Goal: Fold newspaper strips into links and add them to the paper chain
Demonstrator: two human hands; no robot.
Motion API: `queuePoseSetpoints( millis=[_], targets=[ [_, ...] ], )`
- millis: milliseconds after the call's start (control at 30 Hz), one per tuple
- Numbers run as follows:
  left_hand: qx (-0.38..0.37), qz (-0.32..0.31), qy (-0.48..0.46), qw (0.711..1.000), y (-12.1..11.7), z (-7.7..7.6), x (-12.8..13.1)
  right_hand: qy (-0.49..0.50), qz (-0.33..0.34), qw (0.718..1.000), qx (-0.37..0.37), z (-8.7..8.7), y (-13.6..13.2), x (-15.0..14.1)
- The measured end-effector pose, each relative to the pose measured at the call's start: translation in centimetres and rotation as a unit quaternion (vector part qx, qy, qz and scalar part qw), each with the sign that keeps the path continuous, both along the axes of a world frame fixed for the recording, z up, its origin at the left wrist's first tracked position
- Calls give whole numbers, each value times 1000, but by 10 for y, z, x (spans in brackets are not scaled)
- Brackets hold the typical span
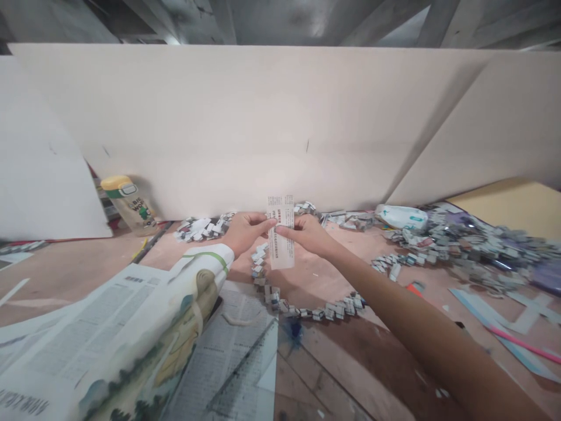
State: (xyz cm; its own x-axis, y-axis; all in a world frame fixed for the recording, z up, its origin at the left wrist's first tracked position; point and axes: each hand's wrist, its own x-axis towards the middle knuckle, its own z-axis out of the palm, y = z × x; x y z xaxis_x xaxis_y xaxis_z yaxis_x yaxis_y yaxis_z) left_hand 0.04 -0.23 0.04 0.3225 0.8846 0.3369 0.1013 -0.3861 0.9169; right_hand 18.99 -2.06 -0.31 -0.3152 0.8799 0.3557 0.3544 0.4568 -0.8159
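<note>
Both hands hold a narrow printed paper strip (281,234) upright above the table. My left hand (246,230) pinches its left edge near the top; the wrist wears a painted-pattern sleeve. My right hand (309,234) pinches the strip's right edge with thumb and fingers closed on it. Under the hands lies a curved chain of folded paper links (307,309) on the pinkish wooden table (342,351).
Newspaper sheets (79,327) lie at the near left. A bottle with a yellow lid (128,203) stands at the back left against white boards (245,128). Piles of folded paper pieces (464,245), a white packet (401,217) and paper scraps (517,327) fill the right.
</note>
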Motion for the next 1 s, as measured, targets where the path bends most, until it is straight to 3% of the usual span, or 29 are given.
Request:
queuePoseSetpoints(
  millis=[133, 433, 833, 1000],
  targets=[
    [-24, -10, 18, 1000, -1, 2, 1, 1, -18, 1000, 7, -1, 0, 0],
    [-7, 36, 0, 999, 8, 4, -10, -8, 2, 999, 39, 4, 2, 4],
    [-35, 55, -59, 996, 6, 6, -9, -37, 62, 996, -60, 22, -1, 25],
    [-54, 45, -71, 995, 4, 3, -4, -19, 41, 999, -6, 15, 1, 16]
  ],
)
